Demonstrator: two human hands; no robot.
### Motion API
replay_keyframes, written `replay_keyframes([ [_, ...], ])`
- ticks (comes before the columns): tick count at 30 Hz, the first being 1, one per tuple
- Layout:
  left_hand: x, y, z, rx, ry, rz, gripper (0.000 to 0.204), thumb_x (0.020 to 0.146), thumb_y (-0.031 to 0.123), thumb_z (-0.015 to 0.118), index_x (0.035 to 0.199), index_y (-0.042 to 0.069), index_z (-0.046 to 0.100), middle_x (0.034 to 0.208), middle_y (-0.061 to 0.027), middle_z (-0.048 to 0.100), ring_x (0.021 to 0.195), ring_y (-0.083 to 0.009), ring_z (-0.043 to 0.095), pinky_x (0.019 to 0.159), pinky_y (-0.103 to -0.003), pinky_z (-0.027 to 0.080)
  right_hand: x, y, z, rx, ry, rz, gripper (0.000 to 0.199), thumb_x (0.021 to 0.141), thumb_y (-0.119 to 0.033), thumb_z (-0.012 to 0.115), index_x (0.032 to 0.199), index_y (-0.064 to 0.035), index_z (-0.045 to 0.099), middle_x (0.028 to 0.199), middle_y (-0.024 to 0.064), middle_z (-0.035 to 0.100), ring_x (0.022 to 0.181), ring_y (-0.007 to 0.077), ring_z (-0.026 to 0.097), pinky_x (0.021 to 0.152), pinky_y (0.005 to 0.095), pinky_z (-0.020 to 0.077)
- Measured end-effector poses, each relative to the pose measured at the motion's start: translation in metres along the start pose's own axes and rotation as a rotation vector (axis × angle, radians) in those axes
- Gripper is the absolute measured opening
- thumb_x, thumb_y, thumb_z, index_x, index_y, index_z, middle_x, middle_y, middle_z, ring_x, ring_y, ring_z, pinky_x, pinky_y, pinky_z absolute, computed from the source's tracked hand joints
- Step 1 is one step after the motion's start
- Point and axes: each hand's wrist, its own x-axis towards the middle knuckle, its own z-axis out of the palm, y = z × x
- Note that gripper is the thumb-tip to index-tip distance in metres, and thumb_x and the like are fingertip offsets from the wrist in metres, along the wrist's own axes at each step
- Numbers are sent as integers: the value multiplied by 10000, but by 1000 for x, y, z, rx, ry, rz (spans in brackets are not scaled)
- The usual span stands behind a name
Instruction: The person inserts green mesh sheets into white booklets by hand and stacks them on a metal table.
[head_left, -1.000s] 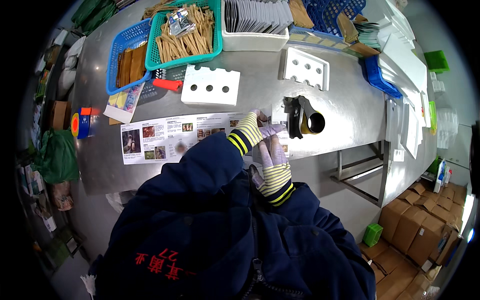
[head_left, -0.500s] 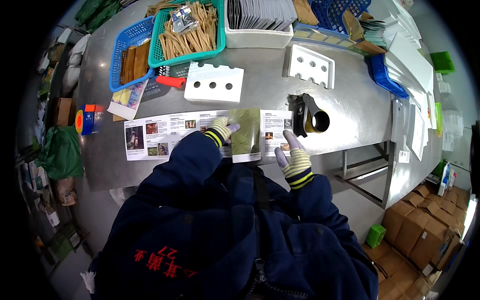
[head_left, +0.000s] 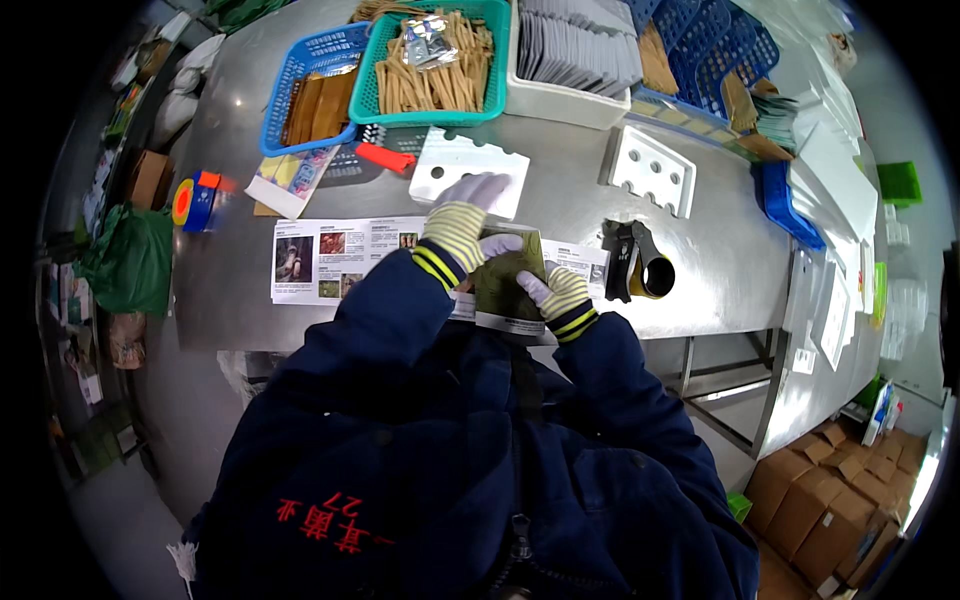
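My right hand (head_left: 561, 298), in a striped glove with pale fingertips, pinches the right edge of a green-covered folded leaflet (head_left: 505, 290); its thumb lies on the cover and its fingers are partly hidden behind. My left hand (head_left: 462, 222), gloved alike, is over the leaflet's upper left, fingers stretched toward a white foam block (head_left: 510, 172) and thumb across the leaflet's top. Printed picture sheets (head_left: 348, 262) lie flat to the left, and another printed sheet (head_left: 592, 258) shows on the right, partly under my right hand.
A black-and-yellow tape dispenser (head_left: 640, 265) stands on the metal table (head_left: 240, 310) at right. Behind are a red-handled tool (head_left: 385, 157), a blue basket (head_left: 275, 125), a green basket (head_left: 497, 95) of light sticks, a white bin (head_left: 560, 106) of grey packets and a second foam block (head_left: 652, 170).
My right hand has moved left from beside the leaflet and taken hold of its right edge. My left hand has shifted up, its fingers stretched out. The leaflet now sits tilted.
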Motion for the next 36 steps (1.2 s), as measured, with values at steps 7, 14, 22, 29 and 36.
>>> replay_keyframes([
  [7, 38, 38, -72, -501, -273, -118, 348, 891, 345, 554, 888, 8, 641, 764, -101, 635, 704, -227, 591, 678, -288, 460, 0, -138, -54, -40, 210, -254, 324, 920, -317, 500, 896, -12, 606, 678, 177, 592, 661, 340, 595, 599, 368, 451],
  [14, 45, 5, -124, -229, 94, -333, 264, 861, 275, 608, 872, 14, 650, 743, -93, 642, 680, -179, 598, 643, -304, 463, 6, -61, -52, -382, -95, -11, 433, 929, -390, 369, 985, -20, 588, 791, 166, 625, 791, 323, 609, 710, 409, 463],
  [22, 43, 25, -111, -689, -2, -461, 268, 870, 268, 615, 907, 2, 631, 773, -38, 627, 725, -102, 558, 657, -252, 447, 31, -179, -68, -267, 325, -334, 362, 885, -349, 562, 1024, -15, 584, 823, 160, 632, 755, 312, 616, 705, 365, 475],
  [29, -2, 49, -153, -1098, -268, -492, 360, 759, 131, 731, 1069, 5, 599, 971, -48, 651, 891, -98, 584, 791, -258, 465, 57, -152, -80, 269, 94, -205, 348, 892, -353, 571, 895, -5, 592, 716, 33, 593, 570, 105, 495, 538, 281, 439],
  [36, -8, 52, -165, -1139, -436, -579, 769, 667, 284, 806, 1283, 16, 432, 1090, -99, 593, 1021, -175, 550, 825, -311, 464, -24, -158, 15, 1610, -963, 439, 415, 888, -386, 555, 1039, -2, 587, 854, 67, 627, 670, 124, 545, 620, 282, 467],
])
